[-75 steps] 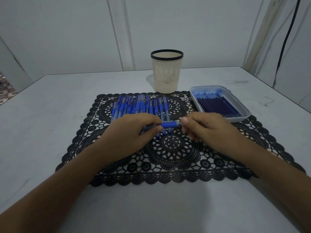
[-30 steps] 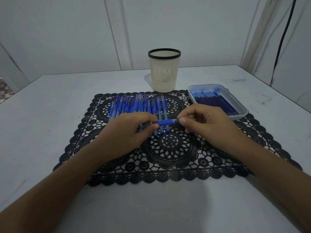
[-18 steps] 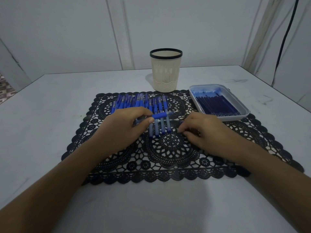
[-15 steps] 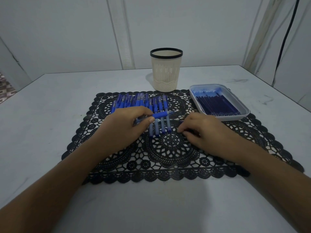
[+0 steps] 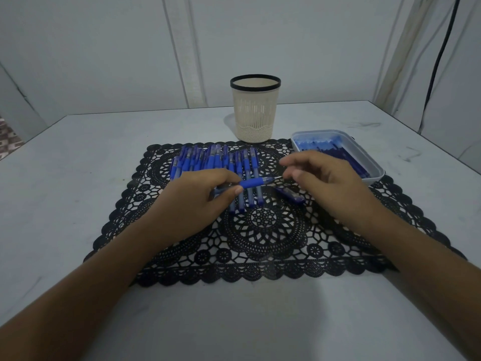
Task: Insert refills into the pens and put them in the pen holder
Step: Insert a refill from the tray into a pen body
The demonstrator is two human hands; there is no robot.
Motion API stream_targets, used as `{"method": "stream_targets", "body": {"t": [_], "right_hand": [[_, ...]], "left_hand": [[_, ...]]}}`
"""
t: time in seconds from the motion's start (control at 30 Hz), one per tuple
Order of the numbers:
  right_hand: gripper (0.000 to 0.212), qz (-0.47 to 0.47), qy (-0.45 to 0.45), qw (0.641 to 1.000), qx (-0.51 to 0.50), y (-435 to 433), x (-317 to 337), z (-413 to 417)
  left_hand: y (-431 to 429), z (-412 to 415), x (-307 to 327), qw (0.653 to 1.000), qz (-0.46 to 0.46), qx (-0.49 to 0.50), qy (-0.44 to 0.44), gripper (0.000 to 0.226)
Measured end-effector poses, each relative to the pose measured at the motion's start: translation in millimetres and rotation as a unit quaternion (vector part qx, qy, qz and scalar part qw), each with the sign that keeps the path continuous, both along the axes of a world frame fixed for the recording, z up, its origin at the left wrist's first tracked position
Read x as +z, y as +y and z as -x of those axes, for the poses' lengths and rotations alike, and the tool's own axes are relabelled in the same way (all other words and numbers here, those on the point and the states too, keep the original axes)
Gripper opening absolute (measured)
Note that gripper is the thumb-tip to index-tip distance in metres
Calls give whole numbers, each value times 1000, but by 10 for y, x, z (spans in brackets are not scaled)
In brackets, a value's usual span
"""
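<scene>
My left hand (image 5: pixel 192 201) grips a blue pen (image 5: pixel 253 182) by its barrel and holds it level over the black lace mat (image 5: pixel 263 230), its uncapped tip pointing right. My right hand (image 5: pixel 328 183) hovers just right of the tip, fingers loosely spread and holding nothing. A blue pen cap (image 5: pixel 291 196) lies on the mat below that hand. Several blue pens (image 5: pixel 216 162) lie in a row behind my left hand. The cream pen holder (image 5: pixel 255 110) with a black rim stands upright beyond the mat. A grey tray (image 5: pixel 374 175) at the right holds blue refills (image 5: pixel 338 152).
The mat lies on a white table (image 5: pixel 78 165) with bare surface to the left and in front. White walls close off the back, and a black cable (image 5: pixel 440 48) hangs at the right.
My right hand pulled the cap off the pen, laid it on the mat, then lifted back up beside the pen tip. My left hand kept hold of the pen.
</scene>
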State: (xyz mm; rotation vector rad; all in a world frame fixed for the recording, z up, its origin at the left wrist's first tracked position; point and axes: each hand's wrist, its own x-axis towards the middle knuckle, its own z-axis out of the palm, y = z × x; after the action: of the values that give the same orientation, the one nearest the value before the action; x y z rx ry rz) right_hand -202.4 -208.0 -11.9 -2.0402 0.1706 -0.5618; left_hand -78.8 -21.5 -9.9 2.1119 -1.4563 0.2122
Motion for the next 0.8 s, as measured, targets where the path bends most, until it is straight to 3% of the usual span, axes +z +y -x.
{"method": "stream_targets", "body": {"t": [0.1,0.3,0.43,0.63,0.7,0.8], "right_hand": [[11,-12,12,999,41,55,14,1],[6,-79,-2,997,17,12,8,-31],[9,-147,-12,989,-31,-146,-2,-55],[18,-259,-91,948,-160,-415,63,-80],[20,-242,-132,936,-221,-487,76,-70],[17,-47,-130,953,-271,-443,32,-36]], "left_hand": [[-9,29,-1,1000,-2,-6,1,32],[-13,9,-22,1000,6,-11,-2,33],[9,-49,-30,1000,26,-4,-3,38],[42,-144,-32,998,26,55,8,18],[42,-158,-36,996,20,81,32,15],[35,-144,-36,995,21,89,41,14]]}}
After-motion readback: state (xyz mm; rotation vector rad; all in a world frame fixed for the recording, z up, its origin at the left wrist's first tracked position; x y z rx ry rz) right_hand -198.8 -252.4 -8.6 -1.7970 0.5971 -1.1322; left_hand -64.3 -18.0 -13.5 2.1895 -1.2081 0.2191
